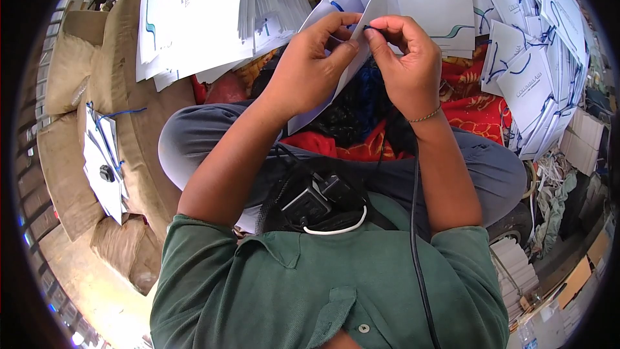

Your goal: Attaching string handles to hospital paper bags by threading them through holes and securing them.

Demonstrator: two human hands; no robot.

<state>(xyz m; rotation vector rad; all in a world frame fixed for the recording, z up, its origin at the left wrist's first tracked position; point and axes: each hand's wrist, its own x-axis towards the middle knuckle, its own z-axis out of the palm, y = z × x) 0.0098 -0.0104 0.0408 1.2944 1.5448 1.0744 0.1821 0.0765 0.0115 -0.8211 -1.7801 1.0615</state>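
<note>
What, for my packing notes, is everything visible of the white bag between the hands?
The white bag looks like folded paper, with a blue cord near its top. It is partly open and tilted, before the crossed legs. The left hand holds its edge, hiding part of it; the right hand pinches dark cord there.

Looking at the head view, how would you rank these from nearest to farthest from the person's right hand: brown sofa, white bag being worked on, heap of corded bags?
From the right hand:
1. White bag: right at its fingertips.
2. Heap of corded bags: off to the right.
3. Brown sofa: far left, beyond the person's knee.
</note>
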